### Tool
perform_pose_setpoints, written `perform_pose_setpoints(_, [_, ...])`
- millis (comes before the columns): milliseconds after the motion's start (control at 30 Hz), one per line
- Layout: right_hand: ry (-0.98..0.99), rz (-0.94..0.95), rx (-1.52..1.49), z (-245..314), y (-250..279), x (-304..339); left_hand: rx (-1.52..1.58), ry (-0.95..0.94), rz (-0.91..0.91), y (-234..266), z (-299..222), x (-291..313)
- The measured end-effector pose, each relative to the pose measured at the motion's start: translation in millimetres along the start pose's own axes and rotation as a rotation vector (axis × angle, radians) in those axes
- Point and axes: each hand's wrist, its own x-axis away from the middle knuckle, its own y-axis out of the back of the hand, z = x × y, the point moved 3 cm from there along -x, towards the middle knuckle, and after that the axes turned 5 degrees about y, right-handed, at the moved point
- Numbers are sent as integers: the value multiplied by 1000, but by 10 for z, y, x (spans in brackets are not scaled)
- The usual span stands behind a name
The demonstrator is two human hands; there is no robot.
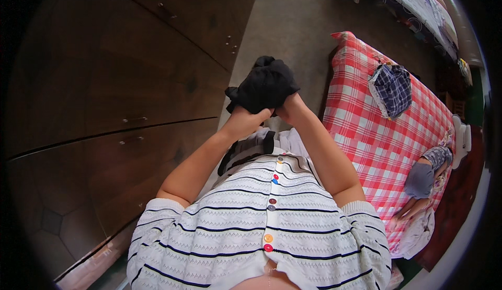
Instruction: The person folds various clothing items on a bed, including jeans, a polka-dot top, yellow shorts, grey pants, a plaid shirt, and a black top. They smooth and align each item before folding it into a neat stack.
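A: Hands?
B: Left hand and right hand, fingers clamped on a bunched black cloth, held up in front of the chest.
A: Around?
B: Dark wooden wardrobe left. Bed with red checked sheet right, folded blue plaid garment on it.

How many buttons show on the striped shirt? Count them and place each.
7 buttons, all down the placket of the striped shirt: three near the collar, two at mid-chest, two lower. More may be hidden below.
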Motion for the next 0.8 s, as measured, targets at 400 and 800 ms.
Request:
perform_pose_setpoints(400, [235,-440,569,1119,1299,336,82,317,-327,704,-543,-5])
perform_pose_setpoints(800, [1156,-823,1195,2564,1496,1254,432,201,-187,791,-980,-140])
